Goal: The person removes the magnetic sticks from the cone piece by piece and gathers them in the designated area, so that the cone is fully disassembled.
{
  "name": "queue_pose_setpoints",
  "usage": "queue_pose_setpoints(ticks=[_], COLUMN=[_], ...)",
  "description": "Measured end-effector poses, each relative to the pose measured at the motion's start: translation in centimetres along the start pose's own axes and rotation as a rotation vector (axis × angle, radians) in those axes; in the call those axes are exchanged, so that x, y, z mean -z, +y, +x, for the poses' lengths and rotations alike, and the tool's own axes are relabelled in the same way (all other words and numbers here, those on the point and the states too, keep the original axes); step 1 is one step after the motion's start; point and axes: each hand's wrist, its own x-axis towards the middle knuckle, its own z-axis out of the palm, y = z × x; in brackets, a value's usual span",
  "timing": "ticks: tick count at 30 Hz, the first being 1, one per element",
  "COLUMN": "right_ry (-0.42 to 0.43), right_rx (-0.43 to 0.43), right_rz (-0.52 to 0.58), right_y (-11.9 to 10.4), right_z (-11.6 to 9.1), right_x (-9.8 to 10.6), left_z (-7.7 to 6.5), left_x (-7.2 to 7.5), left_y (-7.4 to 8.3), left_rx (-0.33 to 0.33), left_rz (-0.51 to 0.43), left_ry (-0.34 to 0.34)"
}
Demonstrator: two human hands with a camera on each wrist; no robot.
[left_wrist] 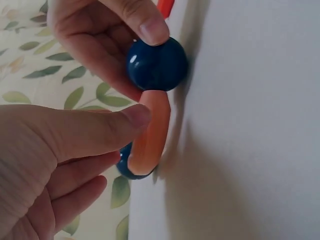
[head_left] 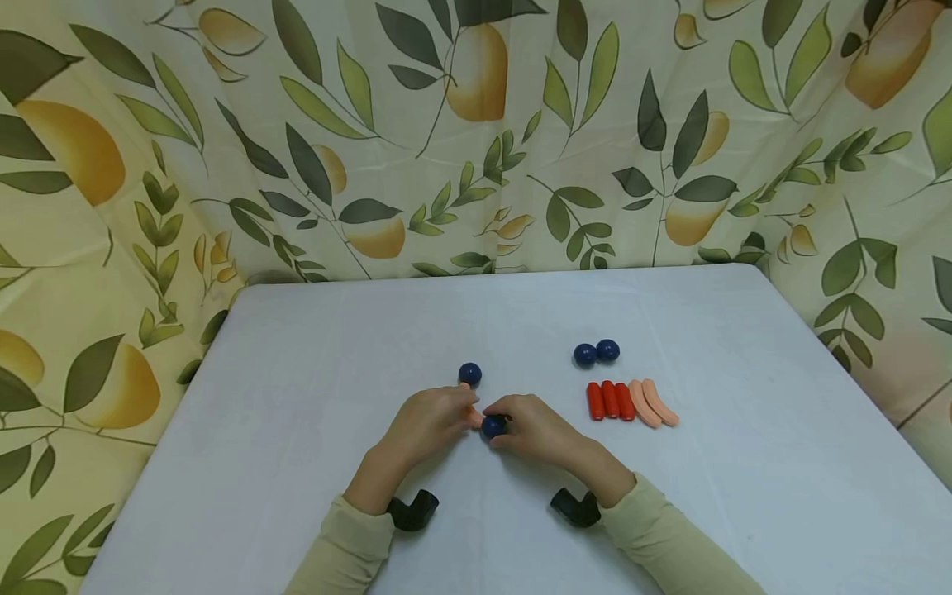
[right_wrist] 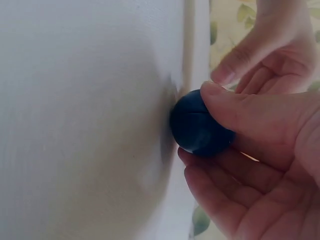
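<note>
Near the middle of the table, my left hand [head_left: 427, 420] pinches a curved peach-coloured stick [left_wrist: 154, 132] between thumb and fingers. My right hand [head_left: 539, 431] holds a glossy dark blue ball [right_wrist: 197, 125] with its thumb and fingertips. In the left wrist view one end of the stick meets this ball; whether they are joined I cannot tell. Another blue ball [head_left: 470, 373] sits at the stick's far end, partly hidden behind the stick in the left wrist view. The left fingers cover part of the stick in the head view.
To the right lie three red sticks [head_left: 611, 400] side by side, with two curved peach sticks [head_left: 654, 403] next to them. Two blue balls [head_left: 597, 353] rest behind these. Fruit-and-leaf patterned cloth [head_left: 476, 165] hangs behind the white table [head_left: 312, 347].
</note>
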Motion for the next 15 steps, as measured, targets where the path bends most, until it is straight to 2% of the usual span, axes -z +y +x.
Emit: queue_pose_setpoints(ticks=[6, 15], right_ry=[-0.024, -0.038], right_rx=[0.013, 0.050], right_rz=[-0.010, -0.013], right_y=[-0.2, 0.1], right_z=[-0.4, -0.9], right_x=[0.3, 0.6], left_z=[0.0, 0.2], left_x=[-1.0, -1.3], left_y=[-0.1, 0.1], left_rx=[-0.104, -0.094], left_rz=[0.037, 0.000], left_ry=[-0.063, -0.074])
